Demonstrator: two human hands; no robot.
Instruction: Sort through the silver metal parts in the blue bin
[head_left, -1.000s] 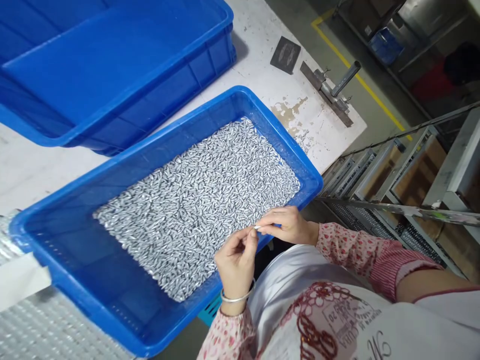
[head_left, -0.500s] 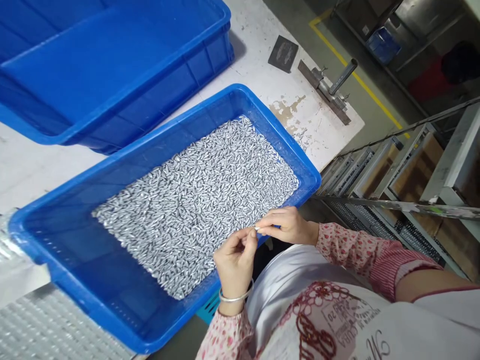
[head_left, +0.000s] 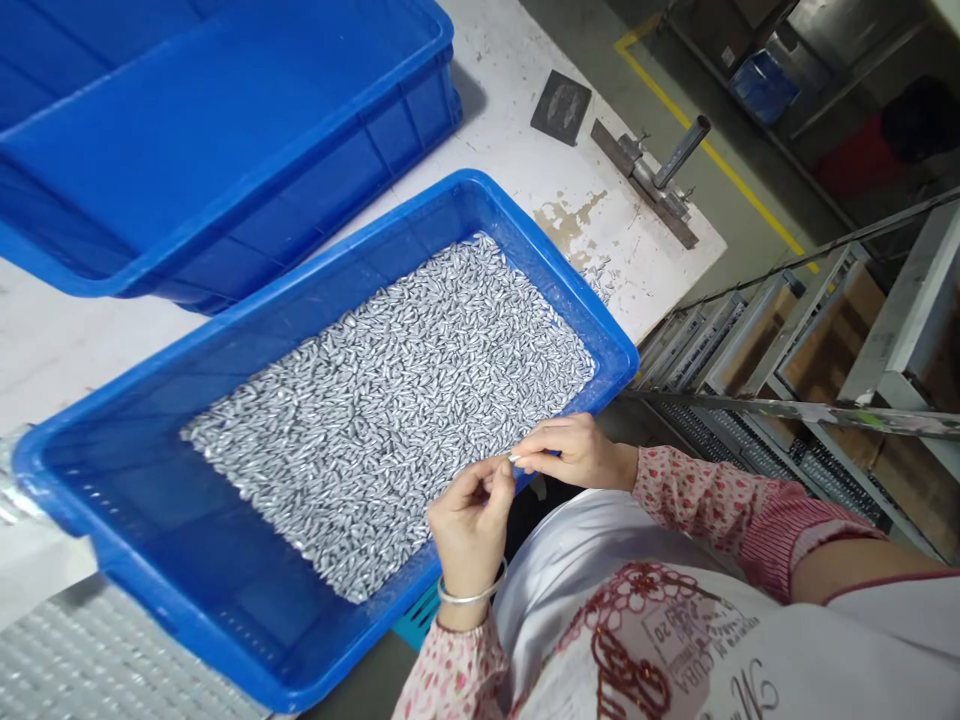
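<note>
A blue plastic tray [head_left: 517, 215] lies on the worktable and holds a thick layer of small silver metal pieces [head_left: 397, 390]. My left hand [head_left: 469, 525], with a silver bangle on the wrist, and my right hand [head_left: 574, 452] meet over the tray's near rim. The fingertips of both hands pinch one small silver piece [head_left: 513, 458] between them. Both hands are closed in a pinch.
A second, larger blue crate [head_left: 225, 130] stands at the back left on the worn white table [head_left: 525, 150]. A dark flat pad [head_left: 560, 107] and a metal clamp fixture [head_left: 652, 180] lie near the table's far corner. Metal racks [head_left: 787, 350] stand to the right.
The view has shifted slightly; my hands hold the same pinch on the small piece at the tray's near rim.
</note>
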